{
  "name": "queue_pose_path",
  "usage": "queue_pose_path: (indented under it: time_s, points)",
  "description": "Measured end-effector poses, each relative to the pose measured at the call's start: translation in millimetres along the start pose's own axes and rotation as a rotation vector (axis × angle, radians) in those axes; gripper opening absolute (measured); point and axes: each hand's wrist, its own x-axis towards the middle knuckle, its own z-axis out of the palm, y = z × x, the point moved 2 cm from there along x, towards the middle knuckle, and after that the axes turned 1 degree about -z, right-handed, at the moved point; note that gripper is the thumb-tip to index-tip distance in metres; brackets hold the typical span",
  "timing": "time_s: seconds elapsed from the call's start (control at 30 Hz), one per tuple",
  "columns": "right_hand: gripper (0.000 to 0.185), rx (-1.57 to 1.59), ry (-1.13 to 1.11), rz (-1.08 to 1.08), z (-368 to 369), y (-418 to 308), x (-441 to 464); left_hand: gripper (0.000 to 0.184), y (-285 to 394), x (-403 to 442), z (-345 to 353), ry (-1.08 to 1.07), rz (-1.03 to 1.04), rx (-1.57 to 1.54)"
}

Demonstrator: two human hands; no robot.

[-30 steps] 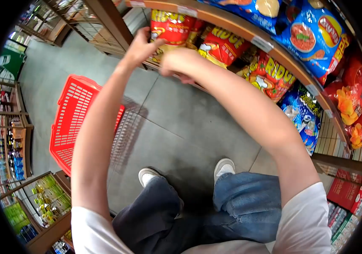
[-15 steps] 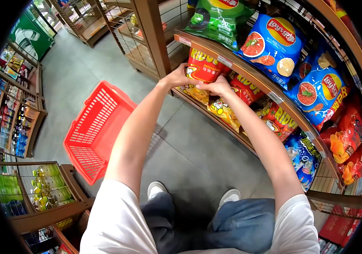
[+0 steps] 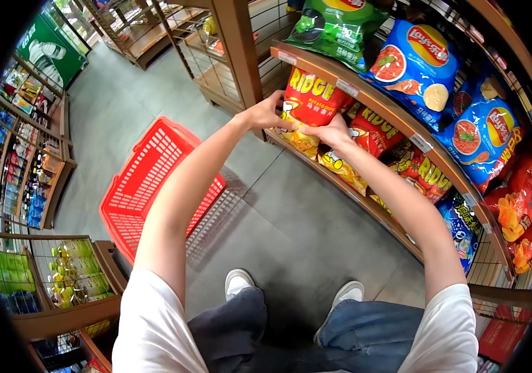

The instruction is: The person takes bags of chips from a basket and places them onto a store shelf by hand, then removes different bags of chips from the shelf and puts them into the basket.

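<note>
Bag (image 3: 311, 102) marked RIDGE at the frame's upper centre is gripped by left hand (image 3: 262, 115) and right hand (image 3: 329, 131), with a red basket (image 3: 148, 177) at centre left.

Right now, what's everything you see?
Front Ridge bag: one, red, below upper shelf
Other Ridge bags: several, red, lower shelf
Lay's bags: at least two, blue, upper shelf
Leftmost bag: one, green, upper shelf
Rightmost bags: several, red, upper shelf
End bags: some, blue, lower shelf's right
Basket: one, red, left
Bottles: several, yellowish, lower left
Panel: one, green, upper left
Shoes: two, white, floor
Jeans: one pair, blue, bottom
Sleeves: two, white, bottom
Left hand: one, bare, on front bag
Right hand: one, bare, on front bag
</note>
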Motion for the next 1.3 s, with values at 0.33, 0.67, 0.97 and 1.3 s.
queue_pose_path:
  time_s: [0.33, 0.67, 0.97, 1.3]
  points:
    - [0.085, -0.018, 0.045, -0.032, -7, -1, 5, 0.085, 6, -14, 6, 0.120, 0.036, -0.123]
    - [0.076, 0.257, -0.067, 0.118, -4, -40, -30, 0.077, 19, -41, -3, 0.187, -0.050, -0.225]
    - [0.058, 0.294, -0.512, 0.202, -4, -39, -57, 0.079, 28, -68, 0, -0.144, -0.058, -0.281]
    - [0.068, 0.188, -0.800, 0.208, -11, -39, -88, 0.072, 31, -128, 44, -0.157, 0.081, -0.487]
